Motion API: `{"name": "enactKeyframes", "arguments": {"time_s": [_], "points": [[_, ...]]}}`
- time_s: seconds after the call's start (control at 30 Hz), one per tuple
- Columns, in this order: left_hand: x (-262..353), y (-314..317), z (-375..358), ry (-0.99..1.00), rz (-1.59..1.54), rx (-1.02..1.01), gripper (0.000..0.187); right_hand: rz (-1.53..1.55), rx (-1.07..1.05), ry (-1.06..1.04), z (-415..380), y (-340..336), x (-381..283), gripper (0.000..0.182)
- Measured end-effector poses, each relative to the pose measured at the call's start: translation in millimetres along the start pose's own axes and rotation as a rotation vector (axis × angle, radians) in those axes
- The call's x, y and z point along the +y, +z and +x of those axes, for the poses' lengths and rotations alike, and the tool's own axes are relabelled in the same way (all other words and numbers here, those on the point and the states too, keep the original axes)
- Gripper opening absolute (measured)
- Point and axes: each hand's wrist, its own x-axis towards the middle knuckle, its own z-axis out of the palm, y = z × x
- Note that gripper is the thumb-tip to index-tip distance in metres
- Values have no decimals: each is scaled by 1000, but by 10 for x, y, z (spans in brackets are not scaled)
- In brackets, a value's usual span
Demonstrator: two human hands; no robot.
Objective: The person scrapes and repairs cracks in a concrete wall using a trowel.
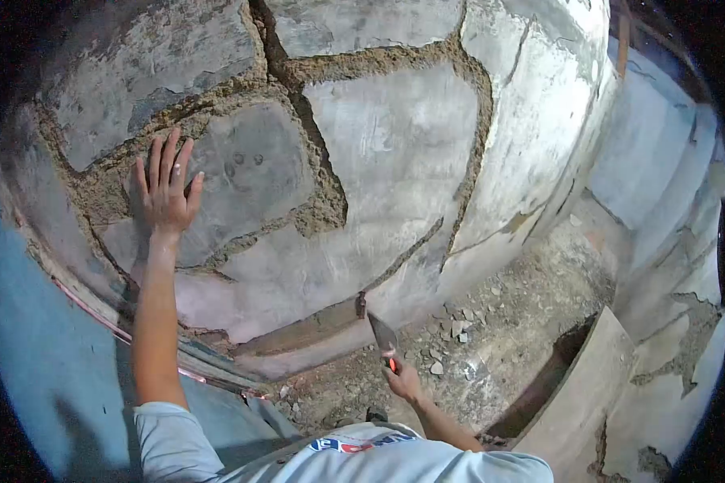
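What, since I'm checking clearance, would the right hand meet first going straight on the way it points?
Probably the wall, near the dark spot low on it: the trowel in the right hand points there, so its tip would arrive first. Depth is unclear; it may already touch.

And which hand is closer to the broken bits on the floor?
Right. The right hand, gripping the trowel, is down near the broken bits; the left hand is much farther away, spread against the cracked wall.
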Motion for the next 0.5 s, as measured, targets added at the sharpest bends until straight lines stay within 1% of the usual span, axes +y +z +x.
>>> {"name": "enactKeyframes", "arguments": {"time_s": [0.07, 0.13, 0.2, 0.27, 0.33, 0.37, 0.4, 0.47, 0.5], "points": [[13, -1, 6, -15, -35, 31, 47, 159, 161, -229, 204, -82, -391, 36], [56, 14, 29, -60, -56, 63, 46, 112, 129, -309, 561, -411, -1073, 32], [95, 37, 34, -82, -57, 95, 43, 5, 153, -482, 884, -816, -1945, 33], [67, 95, 16, -84, -58, 113, 42, -19, 177, -577, 1144, -1132, -2683, 26], [115, 77, 61, -74, -31, 140, 42, 170, 316, -810, 1333, -1274, -3379, 17], [127, 50, 69, -72, -28, 142, 42, 140, 411, -871, 1402, -1323, -3703, 13], [137, 30, 58, -70, -26, 139, 43, 109, 504, -928, 1515, -1366, -3944, 12], [137, 43, 39, -69, -14, 126, 43, 23, 646, -955, 1942, -1437, -4176, 13], [135, 39, 38, -77, 2, 104, 43, 5, 663, -890, 1919, -1470, -4376, 14]]}}
